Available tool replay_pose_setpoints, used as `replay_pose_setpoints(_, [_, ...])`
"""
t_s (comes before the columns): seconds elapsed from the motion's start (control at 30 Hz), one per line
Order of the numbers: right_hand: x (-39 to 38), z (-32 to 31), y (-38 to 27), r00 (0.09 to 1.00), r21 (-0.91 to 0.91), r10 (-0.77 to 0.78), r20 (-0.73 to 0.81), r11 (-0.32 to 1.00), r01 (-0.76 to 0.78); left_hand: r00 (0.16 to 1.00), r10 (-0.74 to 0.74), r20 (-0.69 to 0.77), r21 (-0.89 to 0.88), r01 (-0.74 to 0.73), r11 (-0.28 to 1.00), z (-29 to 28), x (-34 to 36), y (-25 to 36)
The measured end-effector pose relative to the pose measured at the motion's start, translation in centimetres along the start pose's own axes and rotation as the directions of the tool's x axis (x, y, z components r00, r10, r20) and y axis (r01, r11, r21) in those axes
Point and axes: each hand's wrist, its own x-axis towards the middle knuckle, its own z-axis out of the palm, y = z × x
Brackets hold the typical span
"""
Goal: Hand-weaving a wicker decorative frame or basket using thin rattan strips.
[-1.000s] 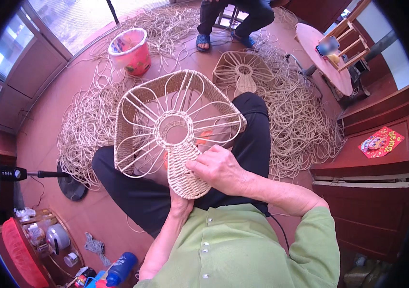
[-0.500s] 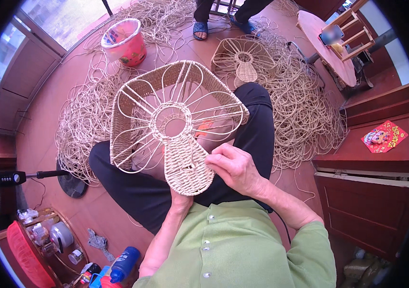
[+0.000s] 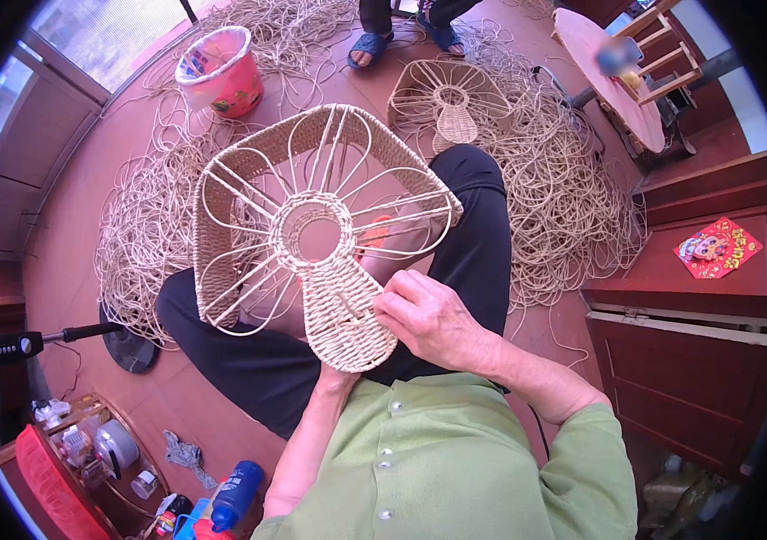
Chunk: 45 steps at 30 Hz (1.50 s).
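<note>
A large woven basket [image 3: 350,321] of pale twisted cord rests across my lap. Looped spokes run from its round central ring [image 3: 277,232] to a tall woven rim, and a solid, paddle-shaped woven part extends from the ring towards me. My right hand [image 3: 430,315] has its fingers bent and pressed together at this paddle's right edge; any loose strand between them is too small to make out. Under the paddle's near end is my left hand [image 3: 337,376], its fingers hidden by the weave. A small gap shows in the weave near the paddle's middle.
Loose cord heaps [image 3: 553,202] cover the floor on both sides. A similar basket [image 3: 455,121] lies ahead, near another person's slippered feet [image 3: 371,47]. A pink bucket [image 3: 238,90] stands far left, a blue bottle [image 3: 238,495] near left, and a red cabinet [image 3: 681,382] at right.
The basket has shifted slightly left in the picture, and my right hand with it, still at the paddle's edge. The gap in the weave looks narrower. The other person's feet have moved a little.
</note>
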Motion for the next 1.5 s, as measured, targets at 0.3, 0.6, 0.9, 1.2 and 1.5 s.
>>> replay_pose_setpoints(0.3, [0.3, -0.3, -0.4, 0.998, 0.083, 0.056, -0.027, 0.995, -0.054, 0.995, -0.093, -0.026, -0.194, 0.086, 0.977, 1.4, -0.5, 0.4])
replay_pose_setpoints(0.6, [-0.4, 0.5, -0.6, 0.975, 0.191, 0.211, -0.067, 0.962, -0.195, 0.995, -0.083, 0.063, -0.378, 0.101, 0.92, 2.4, 0.9, 1.0])
replay_pose_setpoints(0.9, [-0.2, 0.2, -0.6, 0.975, 0.108, 0.202, -0.094, 0.976, -0.191, 0.999, -0.013, 0.044, -0.01, 0.014, 1.0, 2.4, 1.3, 0.6])
replay_pose_setpoints(1.2, [0.9, -1.0, -0.4, 0.995, 0.034, 0.094, -0.039, 0.995, -0.092, 0.989, -0.056, 0.138, -0.129, 0.074, 0.989, 2.9, 1.1, 1.9])
replay_pose_setpoints(1.5, [-0.3, -8.5, 5.1, 0.983, -0.21, 0.156, -0.097, 0.962, -0.173, 0.981, -0.157, -0.116, -0.226, 0.128, 0.966, 1.7, -2.0, 4.3])
